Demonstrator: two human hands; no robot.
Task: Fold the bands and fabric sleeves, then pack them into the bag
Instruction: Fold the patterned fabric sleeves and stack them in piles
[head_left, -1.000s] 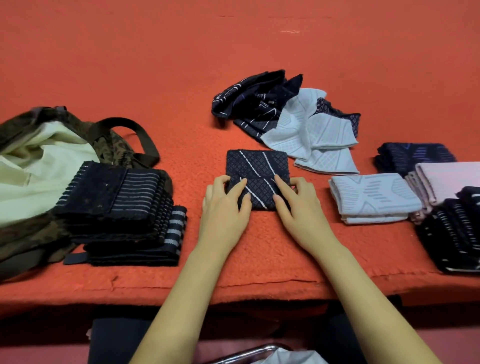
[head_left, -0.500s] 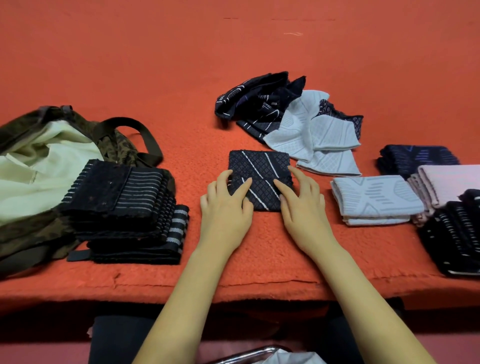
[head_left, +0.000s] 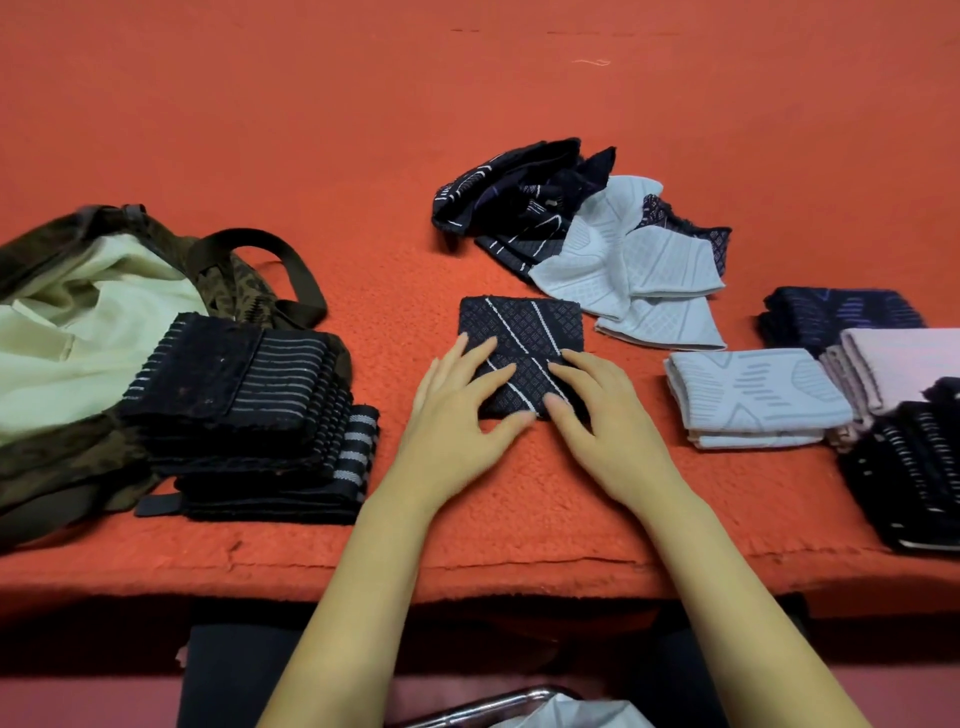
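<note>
Open tabletop (head_left: 363, 156) flanks the straight fingers (head_left: 488, 382) of left hand (head_left: 457, 415) and right hand (head_left: 602, 423), pressing the square-folded navy, white-striped sleeve (head_left: 524, 322).

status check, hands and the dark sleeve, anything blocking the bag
Left hand, right hand: fingers pressing the folded dark sleeve. Sleeve not yet in the bag. Stack of black bands sits at the bag's mouth.

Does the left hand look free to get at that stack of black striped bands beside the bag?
Probably yes. The left hand rests flat on the folded dark sleeve, holding nothing, and only bare red cloth lies between it and the stack.
</note>
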